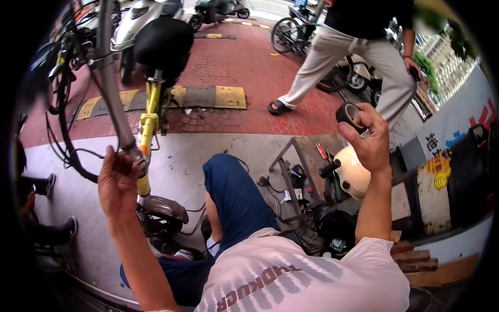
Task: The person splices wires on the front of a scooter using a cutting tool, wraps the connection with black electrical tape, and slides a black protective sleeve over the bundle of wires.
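My right hand [371,140] is raised at the right, its thumb and fingers closed round a roll of black tape [350,115]. At the left, my left hand [118,182] is beside the grey stem tube [112,83] of a yellow folding bicycle [149,112]. The thumb points up and the fingers curl close to the metal hinge [139,157] at the stem's foot. A thin black cable [86,151] passes by the thumb. Whatever those fingers hold, if anything, is hidden. The bicycle has a black saddle cover [163,49] and a dark mudguard [165,208] low down.
A low worn bench [306,166] with tools stands to the right, next to a cream helmet [353,171]. Cables [275,195] lie on the pale floor. A person [358,47] stands ahead on red paving. Parked scooters [150,26] and a yellow-black ramp [208,97] lie beyond.
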Demonstrator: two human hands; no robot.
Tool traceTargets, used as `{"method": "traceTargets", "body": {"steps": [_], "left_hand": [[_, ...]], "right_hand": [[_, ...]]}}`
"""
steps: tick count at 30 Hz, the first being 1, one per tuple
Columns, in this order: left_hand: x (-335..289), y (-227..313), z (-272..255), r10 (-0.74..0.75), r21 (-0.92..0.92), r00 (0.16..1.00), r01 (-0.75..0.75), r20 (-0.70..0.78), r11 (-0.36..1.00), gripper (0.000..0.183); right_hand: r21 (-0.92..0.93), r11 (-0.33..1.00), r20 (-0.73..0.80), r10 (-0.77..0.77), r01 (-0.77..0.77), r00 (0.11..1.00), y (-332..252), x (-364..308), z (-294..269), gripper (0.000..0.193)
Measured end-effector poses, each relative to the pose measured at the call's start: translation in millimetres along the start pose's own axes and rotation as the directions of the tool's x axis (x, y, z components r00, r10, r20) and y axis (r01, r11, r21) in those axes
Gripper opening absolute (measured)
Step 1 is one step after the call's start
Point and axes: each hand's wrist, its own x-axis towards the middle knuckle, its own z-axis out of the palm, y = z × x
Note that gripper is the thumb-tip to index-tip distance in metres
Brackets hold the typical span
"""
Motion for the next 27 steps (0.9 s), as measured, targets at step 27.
{"method": "traceTargets", "body": {"steps": [27], "left_hand": [[-23.2, 8.7, 42.5, -0.021, 0.022, 0.993, 0.018, 0.119, 1.0, 0.027]], "right_hand": [[-0.839, 0.537, 0.539, 0.842, -0.083, -0.004, 352.2, -107.8, 95.8, 0.076]]}}
